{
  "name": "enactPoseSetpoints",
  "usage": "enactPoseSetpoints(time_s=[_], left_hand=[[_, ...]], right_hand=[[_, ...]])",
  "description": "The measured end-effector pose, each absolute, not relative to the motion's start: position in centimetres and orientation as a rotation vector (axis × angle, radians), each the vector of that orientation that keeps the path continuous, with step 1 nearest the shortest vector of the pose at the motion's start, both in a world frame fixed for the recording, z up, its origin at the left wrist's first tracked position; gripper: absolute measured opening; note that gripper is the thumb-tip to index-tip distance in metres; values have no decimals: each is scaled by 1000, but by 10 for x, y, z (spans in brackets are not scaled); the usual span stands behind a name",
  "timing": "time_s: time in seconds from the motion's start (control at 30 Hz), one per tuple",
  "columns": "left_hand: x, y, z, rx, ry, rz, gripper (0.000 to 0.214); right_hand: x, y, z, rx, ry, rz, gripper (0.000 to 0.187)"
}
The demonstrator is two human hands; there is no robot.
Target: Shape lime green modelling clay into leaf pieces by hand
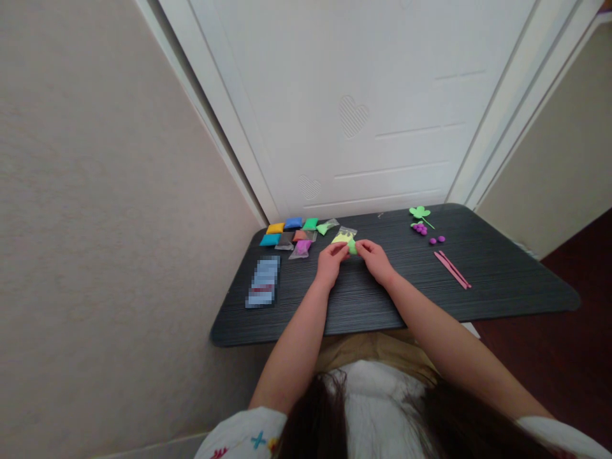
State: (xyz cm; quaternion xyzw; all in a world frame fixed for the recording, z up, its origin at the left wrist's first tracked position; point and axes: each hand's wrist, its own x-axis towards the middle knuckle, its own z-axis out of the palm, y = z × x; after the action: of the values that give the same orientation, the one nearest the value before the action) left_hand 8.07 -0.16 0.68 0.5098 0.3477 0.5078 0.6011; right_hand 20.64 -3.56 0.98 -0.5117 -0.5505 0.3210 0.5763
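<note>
My left hand (331,260) and my right hand (375,258) meet over the middle of a dark table (502,280). Between their fingertips they pinch a small lump of light green clay (352,247). Both hands have their fingers curled closed on it. Just behind the hands lies a clear packet with yellow clay (343,234).
Several small coloured clay packets (291,234) lie in rows at the back left, beside a printed card (263,281). On the right are a green clay leaf shape with purple balls (421,220) and pink modelling sticks (452,269). A white door stands behind the table.
</note>
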Motion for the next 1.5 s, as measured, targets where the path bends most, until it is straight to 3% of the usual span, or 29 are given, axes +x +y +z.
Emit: enactPoseSetpoints(time_s=[0.43,0.83,1.5], left_hand=[[80,0,2,1184,739,1172,30],[77,1,3,1290,826,1209,34],[79,1,1,1298,783,1228,27]], right_hand=[[204,-35,9,-1144,-1245,823,29],[206,-33,6,-1130,-1221,857,15],[205,-34,8,-1096,-1190,880,23]])
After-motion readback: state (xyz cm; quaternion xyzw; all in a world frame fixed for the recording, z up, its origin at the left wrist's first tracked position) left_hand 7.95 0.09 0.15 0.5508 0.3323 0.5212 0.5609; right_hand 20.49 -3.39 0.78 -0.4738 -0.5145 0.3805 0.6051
